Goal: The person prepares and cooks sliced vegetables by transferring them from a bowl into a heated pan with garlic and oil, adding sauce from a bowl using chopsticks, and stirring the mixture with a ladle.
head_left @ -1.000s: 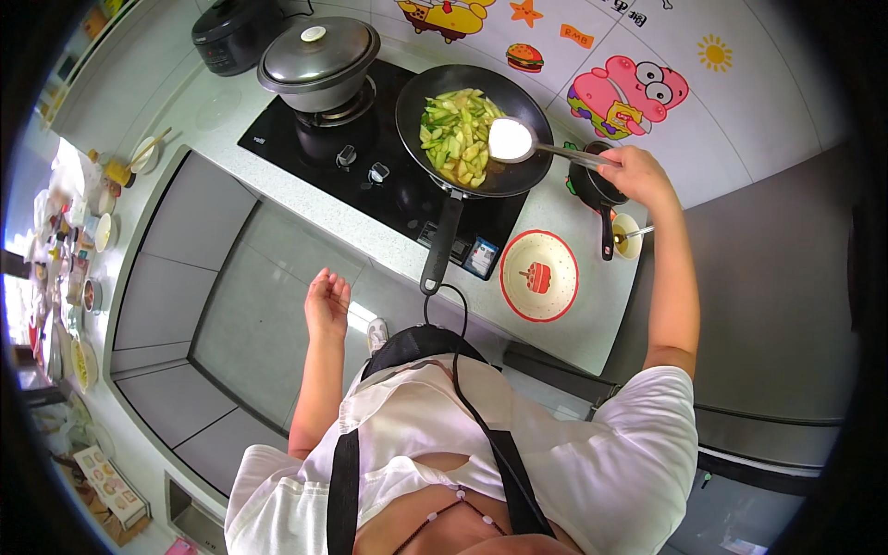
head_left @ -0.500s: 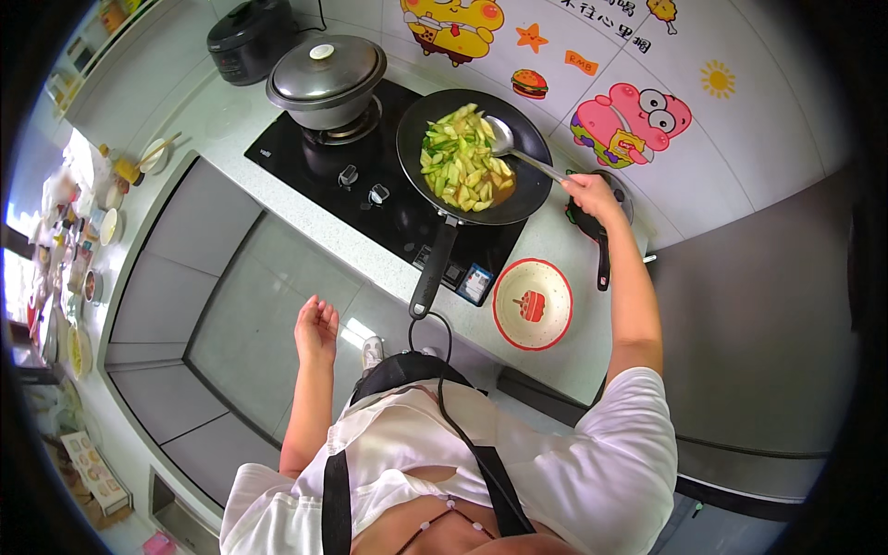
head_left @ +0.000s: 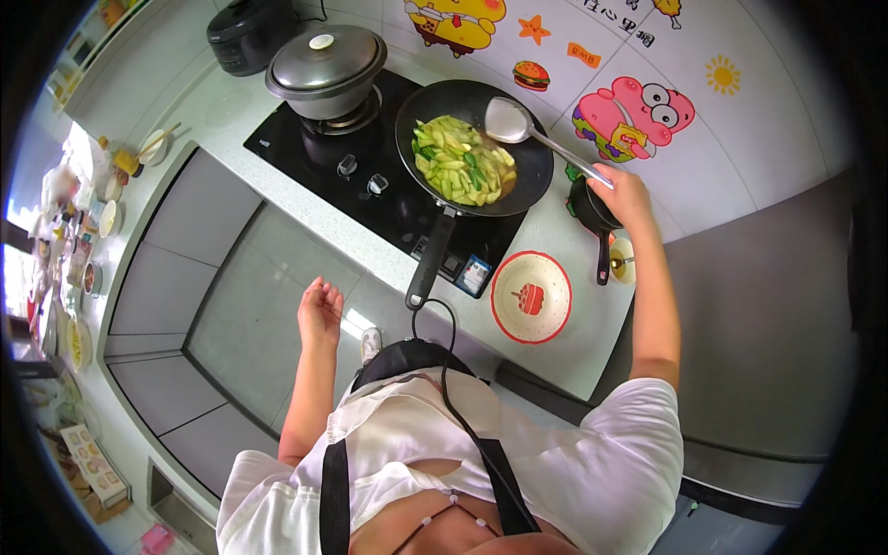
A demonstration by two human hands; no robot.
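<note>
My right hand is closed round the handle of a metal wok spatula. Its broad blade is raised over the far right side of a black wok. In the wok lies a heap of sliced green vegetable, with some brownish liquid at its right. The wok stands on a black gas hob, its long handle pointing toward me. My left hand hangs in the air left of that handle, fingers loosely curled, holding nothing.
A red-rimmed bowl sits right of the wok handle. Beyond it are a small black pan and a small bowl with a spoon. A lidded pot is on the left burner, near a black rice cooker. Dishes crowd the left counter.
My right hand has moved right and slightly nearer, lifting the spatula blade out of the vegetables. The heap's shape has shifted a little. My left hand's fingers look more curled.
</note>
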